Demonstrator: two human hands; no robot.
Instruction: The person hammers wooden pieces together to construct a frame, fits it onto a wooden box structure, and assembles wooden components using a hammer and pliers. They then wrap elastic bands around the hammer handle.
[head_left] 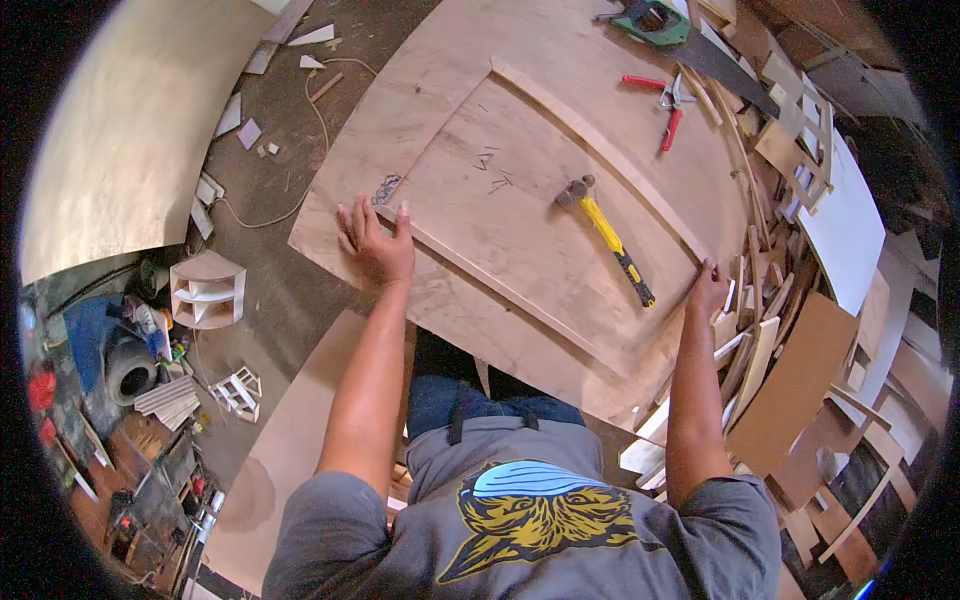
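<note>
My left hand (377, 240) rests with fingers spread at the left end of a near wooden strip (490, 283), on a large plywood sheet (345, 190). At the right, my right hand (708, 288) has its fingers pressed together at the end of a far wooden strip (600, 155). Between the two strips lies a thin panel (540, 250) with pencil marks. A hammer (612, 240) with a yellow and black handle lies on the panel. Red-handled pliers (668, 105) lie beyond the far strip.
A green tool (652, 22) sits at the sheet's far edge. Wood offcuts (765, 350) and a white board (843, 225) are piled at the right. On the floor at the left are a small shelf unit (208, 290), a cable and scraps.
</note>
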